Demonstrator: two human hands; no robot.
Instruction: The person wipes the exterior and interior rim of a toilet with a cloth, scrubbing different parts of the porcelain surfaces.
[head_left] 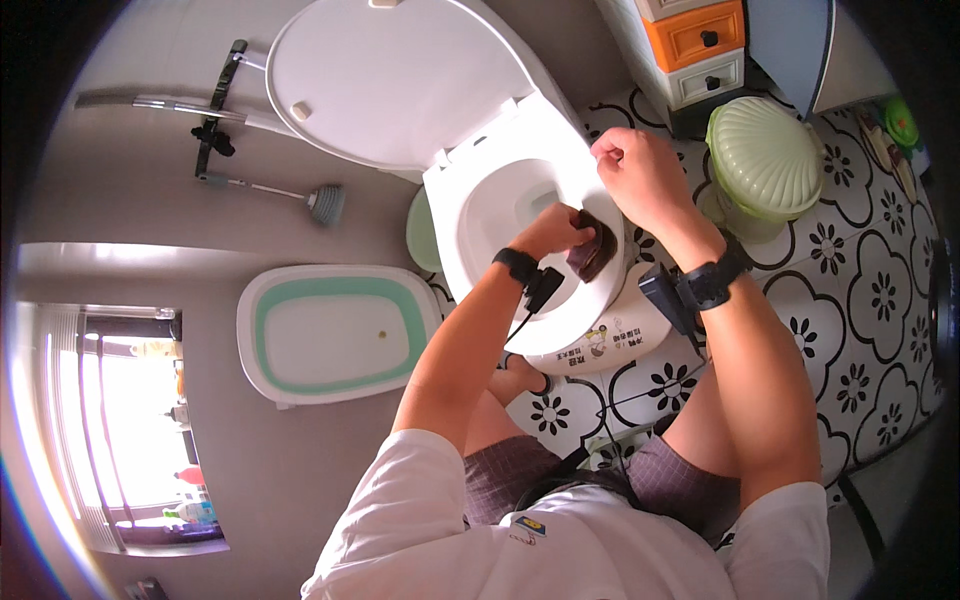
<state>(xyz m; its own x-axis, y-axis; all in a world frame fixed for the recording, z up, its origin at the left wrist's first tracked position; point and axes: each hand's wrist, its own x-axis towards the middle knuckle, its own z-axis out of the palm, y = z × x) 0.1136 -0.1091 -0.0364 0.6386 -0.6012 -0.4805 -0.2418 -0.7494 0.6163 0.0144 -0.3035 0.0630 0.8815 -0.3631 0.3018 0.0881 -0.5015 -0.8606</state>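
White toilet (pixel 450 220) with oval lid raised, right in front of me. White oblong tub with mint-green band (pixel 340 335) to its left. Pale green bin with ribbed, shell-shaped lid (pixel 765 150) to its right. My right hand (pixel 648 182): fingers curled beside toilet's right edge; cannot tell whether anything sits inside. My left hand (pixel 550 230): gripping dark brown cloth (pixel 597 250) over right side of toilet rim.

Window (pixel 125 430) at 8 o'clock overexposed, glare washing out its detail; bluish flare along rim there. Toilet (pixel 490 155) at 12 brightly lit. Wall (pixel 280 520) at 7–8 duller grey. Floor (pixel 840 310) bends at 3; corners vignetted black. Centre reasonably sharp.
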